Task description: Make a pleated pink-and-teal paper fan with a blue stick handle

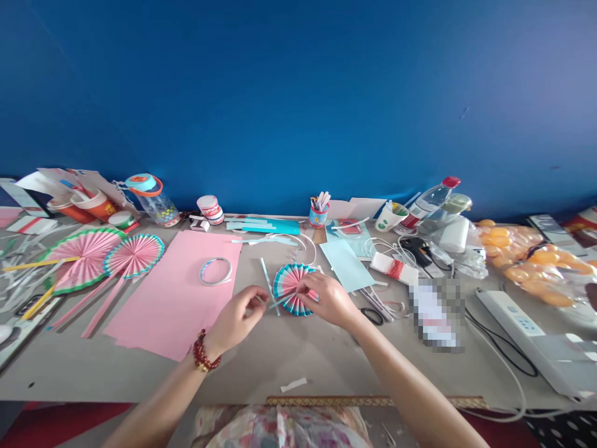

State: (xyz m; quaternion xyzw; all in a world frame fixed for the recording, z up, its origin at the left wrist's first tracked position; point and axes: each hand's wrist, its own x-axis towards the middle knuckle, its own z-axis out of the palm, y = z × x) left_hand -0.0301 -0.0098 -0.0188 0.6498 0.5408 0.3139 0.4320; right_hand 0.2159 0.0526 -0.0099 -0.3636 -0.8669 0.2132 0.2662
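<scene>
A round pleated paper fan (285, 281), pink with a blue rim, lies on the grey table, partly hidden under my right hand (329, 298). The fingers of that hand pinch together over the fan, at one end of a thin pale paper strip (283, 300). To the left of the fan, my left hand (242, 313) has curled fingers, with their tips at the strip's other end; what they grip is too small to make out. Another narrow pale strip (269, 283) lies between my left hand and the fan.
Pink paper (172, 292) bearing a tape roll (215, 272) lies left; beyond it are two finished fans (135, 255). Light blue paper (347, 264), a glue gun (416, 251) and a power strip (522, 336) are right. A bottle (429, 202) and pen cup (319, 214) stand behind.
</scene>
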